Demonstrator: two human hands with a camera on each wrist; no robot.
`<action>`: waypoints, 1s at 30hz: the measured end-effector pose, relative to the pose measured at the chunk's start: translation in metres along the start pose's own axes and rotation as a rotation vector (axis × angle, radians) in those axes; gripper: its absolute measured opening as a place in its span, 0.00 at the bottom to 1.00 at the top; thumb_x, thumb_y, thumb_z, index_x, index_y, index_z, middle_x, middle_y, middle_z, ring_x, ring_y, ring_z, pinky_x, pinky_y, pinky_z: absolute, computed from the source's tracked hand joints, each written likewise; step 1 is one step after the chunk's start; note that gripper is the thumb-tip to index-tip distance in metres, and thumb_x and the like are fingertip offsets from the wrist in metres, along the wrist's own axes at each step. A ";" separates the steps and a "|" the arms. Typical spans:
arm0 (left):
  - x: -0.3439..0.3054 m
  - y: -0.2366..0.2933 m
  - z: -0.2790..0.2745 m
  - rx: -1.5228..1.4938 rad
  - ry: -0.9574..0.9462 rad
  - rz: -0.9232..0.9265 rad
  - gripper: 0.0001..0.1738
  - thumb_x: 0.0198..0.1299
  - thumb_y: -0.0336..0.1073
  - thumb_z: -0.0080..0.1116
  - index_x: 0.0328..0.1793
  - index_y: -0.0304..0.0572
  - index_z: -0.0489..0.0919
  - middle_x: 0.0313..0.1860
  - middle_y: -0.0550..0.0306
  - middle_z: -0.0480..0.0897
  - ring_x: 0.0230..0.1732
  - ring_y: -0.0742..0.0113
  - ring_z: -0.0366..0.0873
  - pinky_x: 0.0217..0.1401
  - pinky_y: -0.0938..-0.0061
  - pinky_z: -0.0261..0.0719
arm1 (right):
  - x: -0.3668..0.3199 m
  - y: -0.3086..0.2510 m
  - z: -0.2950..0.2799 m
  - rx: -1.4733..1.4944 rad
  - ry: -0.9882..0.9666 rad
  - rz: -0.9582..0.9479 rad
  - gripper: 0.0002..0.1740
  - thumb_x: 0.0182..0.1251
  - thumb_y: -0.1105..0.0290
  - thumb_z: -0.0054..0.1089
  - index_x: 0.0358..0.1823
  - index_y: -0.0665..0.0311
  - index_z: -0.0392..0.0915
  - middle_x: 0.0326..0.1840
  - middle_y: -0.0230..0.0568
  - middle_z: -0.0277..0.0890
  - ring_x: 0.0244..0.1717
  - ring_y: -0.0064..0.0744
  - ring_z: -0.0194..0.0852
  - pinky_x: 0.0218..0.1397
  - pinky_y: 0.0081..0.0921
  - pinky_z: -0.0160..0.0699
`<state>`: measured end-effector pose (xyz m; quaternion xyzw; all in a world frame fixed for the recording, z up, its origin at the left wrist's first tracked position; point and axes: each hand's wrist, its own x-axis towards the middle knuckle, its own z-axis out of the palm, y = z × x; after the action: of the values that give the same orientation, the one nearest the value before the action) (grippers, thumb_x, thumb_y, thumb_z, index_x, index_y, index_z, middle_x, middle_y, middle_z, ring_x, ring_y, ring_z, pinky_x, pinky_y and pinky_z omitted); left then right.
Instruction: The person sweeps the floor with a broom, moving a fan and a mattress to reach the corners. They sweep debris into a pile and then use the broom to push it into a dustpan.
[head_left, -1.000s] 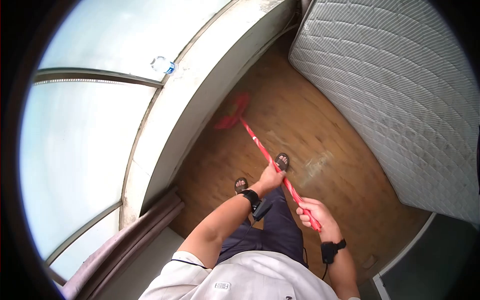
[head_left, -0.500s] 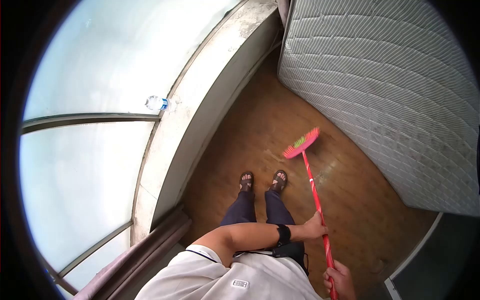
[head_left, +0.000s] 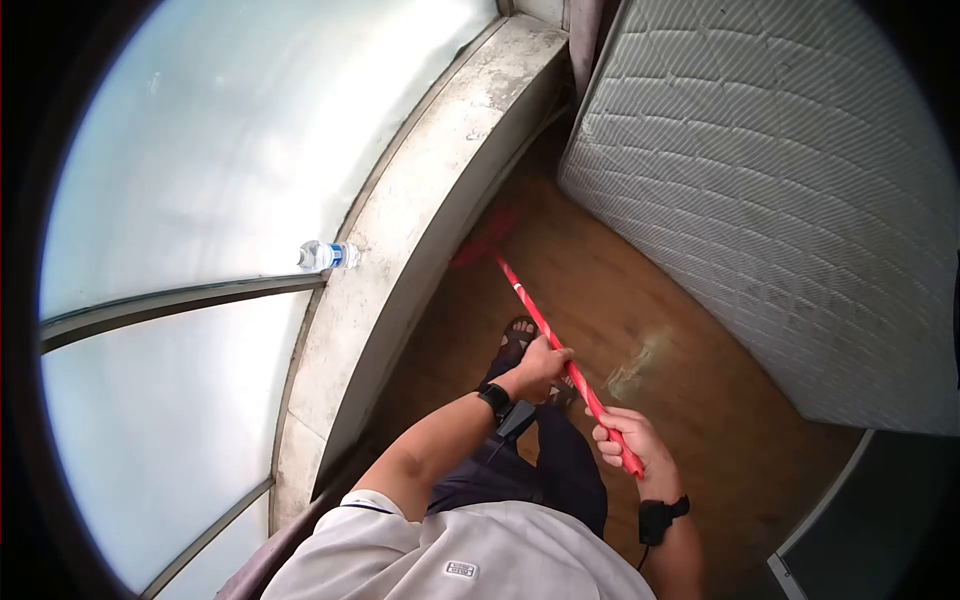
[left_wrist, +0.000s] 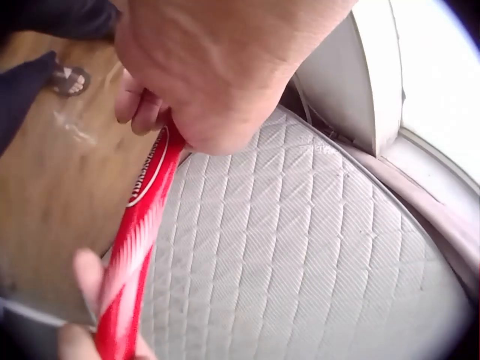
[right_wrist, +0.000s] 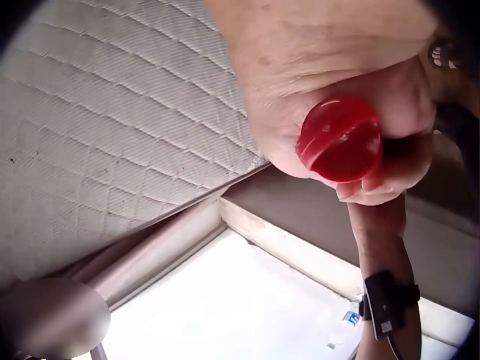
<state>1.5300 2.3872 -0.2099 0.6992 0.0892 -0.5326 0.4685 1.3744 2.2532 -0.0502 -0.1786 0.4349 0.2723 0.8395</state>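
A red broom (head_left: 530, 303) with a white-striped handle slants across the head view. Its head is blurred red and sits low by the wall under the window ledge. My left hand (head_left: 540, 369) grips the middle of the handle. Close to the handle's top end, my right hand (head_left: 640, 445) curls its fingers round it. In the left wrist view, printed lettering shows on the handle (left_wrist: 142, 202) just past my left hand (left_wrist: 202, 67). The right wrist view looks onto the round red end cap (right_wrist: 341, 139), which sticks out of my right fist (right_wrist: 337, 67).
A large quilted grey mattress (head_left: 770, 200) leans along the right side. On the left, a plastic bottle (head_left: 328, 256) stands on the window ledge (head_left: 400, 215). A pale smear (head_left: 640, 362) marks the brown wooden floor (head_left: 700, 440). My sandalled foot (head_left: 520, 328) is near the handle.
The broom first swung right, its bristles showing beside the mattress, then came back left to the wall. Both hands kept their grip throughout. One foot has stepped forward.
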 end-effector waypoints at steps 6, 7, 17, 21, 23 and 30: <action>-0.048 0.043 0.037 0.178 -0.289 -0.086 0.12 0.58 0.35 0.62 0.39 0.31 0.76 0.24 0.51 0.81 0.20 0.64 0.79 0.19 0.71 0.78 | -0.064 0.017 0.046 -0.191 0.402 0.031 0.08 0.73 0.68 0.48 0.50 0.58 0.70 0.25 0.31 0.69 0.14 0.18 0.61 0.13 0.17 0.59; -0.057 0.045 0.034 0.164 -0.287 -0.086 0.12 0.58 0.35 0.62 0.39 0.31 0.76 0.24 0.51 0.81 0.20 0.64 0.79 0.19 0.71 0.78 | -0.074 0.020 0.055 -0.235 0.413 0.014 0.05 0.73 0.68 0.48 0.45 0.59 0.69 0.25 0.31 0.69 0.14 0.18 0.62 0.13 0.19 0.61; -0.019 0.078 -0.031 -0.296 -0.213 0.066 0.17 0.60 0.34 0.63 0.49 0.38 0.68 0.24 0.57 0.78 0.20 0.69 0.77 0.18 0.75 0.76 | -0.038 -0.044 0.114 -0.121 0.256 -0.034 0.13 0.74 0.69 0.46 0.56 0.61 0.70 0.26 0.31 0.68 0.15 0.17 0.62 0.13 0.17 0.62; 0.005 0.103 -0.037 -0.306 -0.255 -0.077 0.14 0.57 0.32 0.62 0.44 0.35 0.70 0.25 0.54 0.78 0.18 0.68 0.76 0.18 0.73 0.73 | -0.021 -0.067 0.091 -0.119 0.197 -0.031 0.17 0.75 0.68 0.46 0.61 0.62 0.68 0.28 0.32 0.70 0.15 0.17 0.62 0.14 0.17 0.62; 0.018 0.095 -0.031 -0.315 -0.265 -0.141 0.13 0.58 0.32 0.62 0.44 0.35 0.71 0.25 0.53 0.78 0.17 0.68 0.75 0.16 0.73 0.72 | -0.011 -0.071 0.072 -0.154 0.219 0.046 0.16 0.76 0.67 0.45 0.60 0.64 0.68 0.29 0.33 0.71 0.16 0.19 0.66 0.14 0.19 0.65; 0.025 0.043 -0.005 -0.061 -0.379 -0.146 0.19 0.63 0.38 0.60 0.54 0.33 0.70 0.27 0.59 0.76 0.24 0.71 0.74 0.21 0.73 0.73 | 0.013 -0.017 -0.028 -1.248 0.742 0.136 0.23 0.77 0.58 0.40 0.40 0.73 0.75 0.21 0.41 0.71 0.15 0.35 0.72 0.15 0.35 0.72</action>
<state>1.5709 2.3579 -0.2068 0.5636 0.0660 -0.6842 0.4581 1.3734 2.2285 -0.0761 -0.6772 0.4646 0.4427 0.3600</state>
